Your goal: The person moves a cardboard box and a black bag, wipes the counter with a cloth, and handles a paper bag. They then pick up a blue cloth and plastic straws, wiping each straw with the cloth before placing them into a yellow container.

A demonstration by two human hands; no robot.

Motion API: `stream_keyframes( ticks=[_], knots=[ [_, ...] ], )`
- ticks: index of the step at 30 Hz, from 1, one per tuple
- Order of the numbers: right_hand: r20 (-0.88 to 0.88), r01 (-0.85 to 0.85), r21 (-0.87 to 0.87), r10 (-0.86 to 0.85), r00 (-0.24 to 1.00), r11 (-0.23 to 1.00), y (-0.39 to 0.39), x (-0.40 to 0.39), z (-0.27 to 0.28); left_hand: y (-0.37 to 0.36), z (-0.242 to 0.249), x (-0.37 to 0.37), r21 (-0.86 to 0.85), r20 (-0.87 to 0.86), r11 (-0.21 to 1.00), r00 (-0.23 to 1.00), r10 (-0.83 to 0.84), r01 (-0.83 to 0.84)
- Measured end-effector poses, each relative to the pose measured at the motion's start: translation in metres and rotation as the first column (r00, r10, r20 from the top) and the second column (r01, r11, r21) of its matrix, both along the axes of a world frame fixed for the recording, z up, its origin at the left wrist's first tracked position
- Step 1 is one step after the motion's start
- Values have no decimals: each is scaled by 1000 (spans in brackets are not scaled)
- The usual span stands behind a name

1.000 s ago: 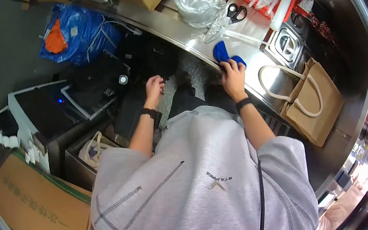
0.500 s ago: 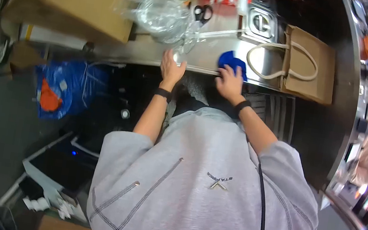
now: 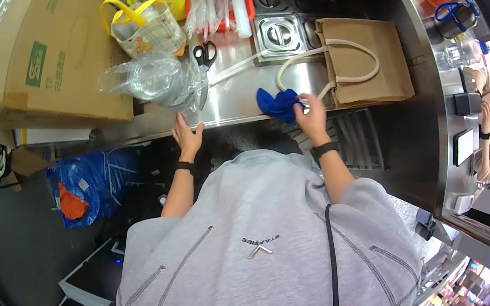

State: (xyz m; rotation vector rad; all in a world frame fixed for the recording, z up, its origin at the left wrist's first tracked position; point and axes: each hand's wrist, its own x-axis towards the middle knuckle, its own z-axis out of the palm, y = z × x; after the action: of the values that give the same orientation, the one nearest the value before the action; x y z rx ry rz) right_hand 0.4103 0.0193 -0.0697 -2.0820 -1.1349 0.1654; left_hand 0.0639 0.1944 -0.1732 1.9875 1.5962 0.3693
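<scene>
1. One steel bench [image 3: 227, 101] is stretching across in front of both hands, its front edge running beside them.
2. A cardboard box [image 3: 51, 48] is standing beyond and to the left of the left hand [image 3: 188, 141].
3. A brown paper bag [image 3: 391, 67] is lying beyond the right hand [image 3: 312, 120], its rope handles reaching towards the blue cloth.
4. Clear plastic packaging [image 3: 154, 82] is sitting just beyond the left hand, which is opening flat at the bench edge, fingers spread, holding nothing; whether it is touching the edge, I cannot tell.
5. The right hand is curling its fingers onto the blue cloth [image 3: 277, 105], seemingly gripping its near right part. Handling the cloth is the step in hand; shifting it would call for a firm pinch.
6. The crumpled cloth is lying by the bench edge between the hands; its long axis is running roughly sideways, its free end pointing leftwards.
7. Scissors [image 3: 205, 66] are lying beyond the left hand, blades pointing towards the bench edge.
</scene>
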Motion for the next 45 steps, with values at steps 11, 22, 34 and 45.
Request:
stream_keyframes(
  ticks=[11,22,34,45],
  knots=[
    [432,450,-301,-301,850,841,-69,159,1,-12,19,17,20,19,995,995,101,-101],
    [-72,502,387,-517,853,774,-33,183,100,-36,56,127,-34,503,982,852,-146,188],
    [-499,552,678,-247,831,485,-45,127,140,-16,163,272,-607,788,405,586,191,684],
    [-746,718,572,-113,656,396,-98,105,143,-38,216,380,-574,811,142,534,240,807]
  ],
)
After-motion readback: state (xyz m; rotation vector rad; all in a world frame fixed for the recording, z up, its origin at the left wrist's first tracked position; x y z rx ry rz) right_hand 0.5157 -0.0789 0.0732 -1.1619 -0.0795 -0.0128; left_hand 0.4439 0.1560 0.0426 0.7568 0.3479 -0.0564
